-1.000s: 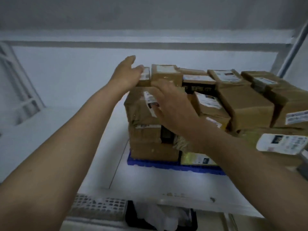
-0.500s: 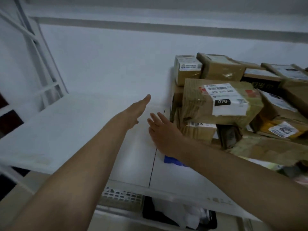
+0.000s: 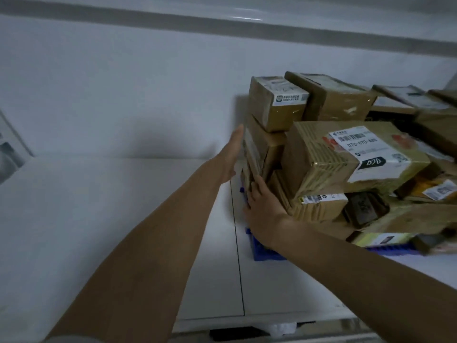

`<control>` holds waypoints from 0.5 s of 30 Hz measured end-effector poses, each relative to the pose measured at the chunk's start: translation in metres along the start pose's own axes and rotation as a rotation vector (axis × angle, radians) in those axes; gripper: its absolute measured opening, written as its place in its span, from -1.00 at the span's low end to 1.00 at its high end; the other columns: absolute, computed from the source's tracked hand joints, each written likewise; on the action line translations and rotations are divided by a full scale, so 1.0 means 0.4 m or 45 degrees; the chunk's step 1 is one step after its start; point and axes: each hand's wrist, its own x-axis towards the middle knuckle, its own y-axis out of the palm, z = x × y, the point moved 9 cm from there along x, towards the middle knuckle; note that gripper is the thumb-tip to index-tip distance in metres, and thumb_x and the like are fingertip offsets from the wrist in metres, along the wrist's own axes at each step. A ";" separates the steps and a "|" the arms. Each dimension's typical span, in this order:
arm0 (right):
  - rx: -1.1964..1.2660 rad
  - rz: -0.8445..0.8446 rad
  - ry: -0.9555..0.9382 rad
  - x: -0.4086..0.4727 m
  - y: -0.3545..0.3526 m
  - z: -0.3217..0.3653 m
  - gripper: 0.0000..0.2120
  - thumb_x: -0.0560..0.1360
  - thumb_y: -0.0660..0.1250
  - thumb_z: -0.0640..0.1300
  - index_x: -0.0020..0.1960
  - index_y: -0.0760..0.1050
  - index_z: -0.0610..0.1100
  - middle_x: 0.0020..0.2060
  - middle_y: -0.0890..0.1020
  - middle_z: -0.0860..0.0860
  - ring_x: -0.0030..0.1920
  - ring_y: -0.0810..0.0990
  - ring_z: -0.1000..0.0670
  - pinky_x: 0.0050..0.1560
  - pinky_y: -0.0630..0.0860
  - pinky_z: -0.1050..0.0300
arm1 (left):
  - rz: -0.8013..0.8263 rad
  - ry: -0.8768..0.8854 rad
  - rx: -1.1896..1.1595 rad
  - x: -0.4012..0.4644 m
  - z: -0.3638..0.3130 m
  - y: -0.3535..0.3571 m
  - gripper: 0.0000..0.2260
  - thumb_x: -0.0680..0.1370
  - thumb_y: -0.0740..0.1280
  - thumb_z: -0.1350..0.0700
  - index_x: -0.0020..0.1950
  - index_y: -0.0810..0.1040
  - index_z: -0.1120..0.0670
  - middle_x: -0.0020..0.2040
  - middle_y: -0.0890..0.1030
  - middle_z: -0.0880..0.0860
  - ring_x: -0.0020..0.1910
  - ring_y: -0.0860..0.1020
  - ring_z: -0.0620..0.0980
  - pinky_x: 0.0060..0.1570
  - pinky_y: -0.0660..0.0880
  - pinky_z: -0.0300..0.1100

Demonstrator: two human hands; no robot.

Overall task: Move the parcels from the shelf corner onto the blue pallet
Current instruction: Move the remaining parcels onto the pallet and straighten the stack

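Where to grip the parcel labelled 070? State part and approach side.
Probably the two short ends of the 070 parcel, coming from above and the front: it lies flat on top of the stack, long and label up, its near end overhanging, with other parcels packed close behind.

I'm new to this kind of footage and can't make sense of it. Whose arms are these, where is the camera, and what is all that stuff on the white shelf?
There is no machine here: a person wears one wide-angle camera on the head, looking forward and down, so the two bare arms are their own. On the white shelf sits a blue pallet, mostly hidden under a pile of taped cardboard parcels. The clearest is the parcel with the 070 label; a small box stands on top at the back left. The left hand lies flat, fingers straight, against the left side of the stack. The right hand rests against the stack's near left corner, low down. Neither hand lifts a parcel; they seem to be steadying or squaring the pile.
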 end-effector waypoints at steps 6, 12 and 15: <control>-0.005 0.031 -0.035 0.021 0.013 0.011 -0.41 0.62 -0.02 0.15 0.55 0.08 -0.14 0.54 0.10 -0.16 0.52 -0.02 -0.29 0.42 -0.30 -0.33 | 0.058 0.215 0.059 0.082 -0.132 0.065 -0.38 0.58 -0.08 -0.33 0.57 0.05 -0.07 0.55 0.17 0.03 0.50 0.17 0.05 0.41 0.16 0.05; -0.069 0.058 -0.047 0.033 0.020 0.004 -0.39 0.61 0.00 0.17 0.54 0.09 -0.14 0.53 0.11 -0.16 0.52 -0.05 -0.31 0.40 -0.32 -0.39 | 0.091 0.209 0.111 0.126 -0.159 0.091 -0.40 0.54 -0.07 -0.39 0.51 0.22 -0.16 0.44 0.39 0.04 0.37 0.37 0.08 0.19 0.36 0.08; -0.070 0.093 -0.055 0.035 0.026 0.000 -0.41 0.59 0.05 0.19 0.51 0.19 -0.12 0.52 0.17 -0.15 0.51 -0.05 -0.33 0.42 -0.27 -0.38 | 0.108 0.204 0.108 0.142 -0.151 0.097 -0.40 0.54 -0.06 -0.40 0.50 0.23 -0.17 0.42 0.40 0.02 0.36 0.38 0.07 0.17 0.39 0.08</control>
